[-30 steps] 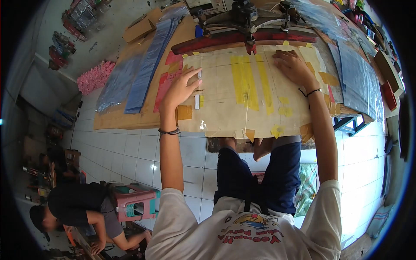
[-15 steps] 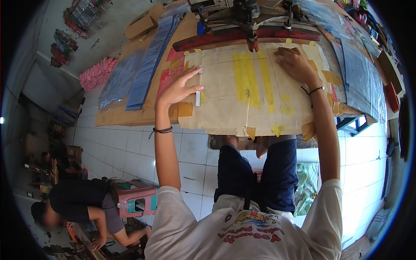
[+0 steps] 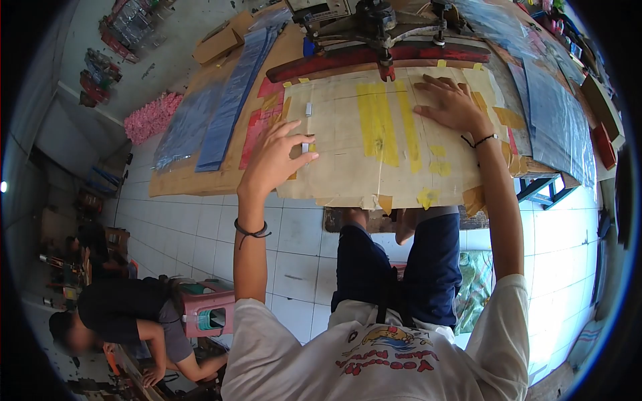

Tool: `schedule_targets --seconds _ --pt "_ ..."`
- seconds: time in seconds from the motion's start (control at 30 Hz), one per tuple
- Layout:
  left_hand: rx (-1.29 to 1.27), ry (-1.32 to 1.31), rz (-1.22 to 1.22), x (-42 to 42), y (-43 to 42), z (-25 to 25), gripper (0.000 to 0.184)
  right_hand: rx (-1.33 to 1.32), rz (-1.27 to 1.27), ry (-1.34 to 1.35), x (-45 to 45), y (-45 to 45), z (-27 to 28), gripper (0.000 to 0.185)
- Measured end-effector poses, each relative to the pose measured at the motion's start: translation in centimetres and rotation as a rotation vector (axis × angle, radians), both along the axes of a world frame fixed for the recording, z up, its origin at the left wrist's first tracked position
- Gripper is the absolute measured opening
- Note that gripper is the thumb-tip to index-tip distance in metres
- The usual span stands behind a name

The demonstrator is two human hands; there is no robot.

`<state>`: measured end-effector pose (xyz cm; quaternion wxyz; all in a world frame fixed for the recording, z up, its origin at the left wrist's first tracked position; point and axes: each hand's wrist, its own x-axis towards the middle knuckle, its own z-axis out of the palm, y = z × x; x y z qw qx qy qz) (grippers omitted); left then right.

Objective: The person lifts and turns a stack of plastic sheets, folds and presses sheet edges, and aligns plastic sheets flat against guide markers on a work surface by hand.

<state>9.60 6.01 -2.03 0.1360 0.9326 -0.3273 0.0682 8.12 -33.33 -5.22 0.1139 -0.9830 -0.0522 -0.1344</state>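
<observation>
A tan board (image 3: 334,174) covered with strips of yellow and brown tape lies in front of me. My left hand (image 3: 275,155) is at its left edge, thumb and fingers apart, around a small white strip (image 3: 305,147). Whether it touches that strip I cannot tell. A second white piece (image 3: 308,109) shows just beyond those fingers. My right hand (image 3: 455,108) rests on the upper right of the board with its fingers spread. Right behind the board stands a machine with a long red bar (image 3: 334,64) on a dark metal frame.
Blue-tinted plastic sheets (image 3: 234,100) lie on the table's left, with more clear sheets (image 3: 558,117) on the right. A cardboard box (image 3: 221,39) stands at the back left. Another person (image 3: 127,311) bends over work at lower left, beside a pink stool (image 3: 208,313).
My left hand has drawn back toward me along the board's left edge, uncovering the farther white piece. My right hand has shifted slightly left, its fingers spreading wider.
</observation>
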Motion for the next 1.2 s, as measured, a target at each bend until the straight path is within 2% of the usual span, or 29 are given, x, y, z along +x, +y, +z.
schedule_targets --seconds 0.17,0.37,0.53,0.63,0.73,0.77,0.83,0.93,1.03,1.2 --pt "-0.019 0.013 -0.005 -0.6 0.1 -0.3 0.042 0.006 -0.026 0.075 0.2 -0.4 -0.5 0.074" --pt "0.025 -0.011 -0.026 -0.6 0.2 -0.4 0.043 0.000 -0.053 0.078 0.2 -0.5 -0.6 0.073" --pt "0.068 -0.006 -0.009 -0.7 -0.3 0.0 0.042 -0.034 -0.027 0.060 0.4 -0.7 -1.3 0.064" --pt "0.187 0.064 -0.013 -0.3 -1.3 1.9 0.041 -0.038 0.007 0.056 0.5 -0.8 -1.2 0.057" --pt "0.299 0.018 -0.055 0.6 -2.4 2.8 0.046 -0.010 0.027 0.050 0.8 -0.8 -1.4 0.056" --pt "0.251 0.047 -0.067 1.2 -2.8 2.5 0.050 -0.008 0.028 0.052 0.8 -0.8 -1.3 0.056" --pt "0.152 0.106 -0.091 2.6 -3.1 0.8 0.059 -0.007 0.028 0.046 0.9 -0.8 -1.2 0.057" --pt "0.194 0.045 -0.103 3.6 -2.5 -2.4 0.073 -0.013 0.007 0.034 1.1 -1.1 -1.4 0.057" --pt "0.313 0.205 -0.131 2.8 -2.6 0.4 0.080 -0.017 -0.038 0.049 1.1 -1.0 -1.2 0.056" --pt "0.216 0.426 -0.224 3.6 -0.3 1.1 0.072 -0.009 -0.084 0.073 1.3 -0.7 -0.6 0.053"
